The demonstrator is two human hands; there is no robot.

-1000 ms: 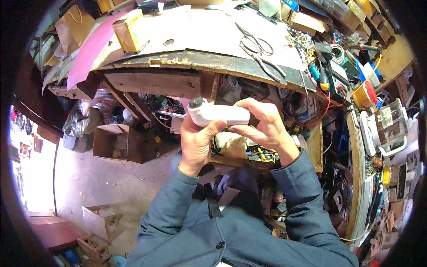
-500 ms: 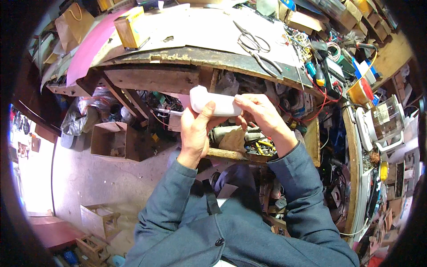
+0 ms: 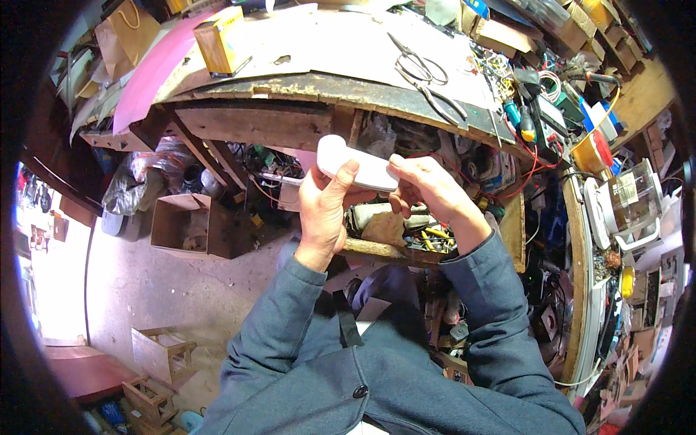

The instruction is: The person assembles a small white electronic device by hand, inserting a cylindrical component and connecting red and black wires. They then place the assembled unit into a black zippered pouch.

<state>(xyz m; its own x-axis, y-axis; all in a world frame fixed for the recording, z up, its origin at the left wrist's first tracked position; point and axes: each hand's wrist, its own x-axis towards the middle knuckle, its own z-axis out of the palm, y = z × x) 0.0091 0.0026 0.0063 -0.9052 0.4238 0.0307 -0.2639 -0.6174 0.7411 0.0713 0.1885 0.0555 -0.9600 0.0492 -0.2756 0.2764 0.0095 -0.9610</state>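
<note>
A smooth white plastic handheld device [image 3: 362, 168], with a rounded head at its left end and a thicker body, is held up in front of the workbench. My left hand [image 3: 326, 206] is wrapped round it from below, thumb lying across its near face. At the device's right end, my right hand [image 3: 433, 187] has thumb and fingers closed on the tip. It slants down toward the right, and its exact kind cannot be made out. Its underside is partly hidden by my fingers. Just below my hands sits an open drawer [image 3: 402, 254] with assorted tools.
On the bench top [image 3: 312, 51] lie scissors [image 3: 417, 65], pliers [image 3: 442, 101] and a yellow box [image 3: 220, 42]. Loose wires and screwdrivers [image 3: 527, 129] crowd its right end. A cardboard box [image 3: 181, 226] stands on the floor at left. A glass jug [image 3: 632, 199] is at far right.
The white device has tilted, its head end now higher and its right end lower. Both hands keep their grip on it. The whole view has shifted slightly.
</note>
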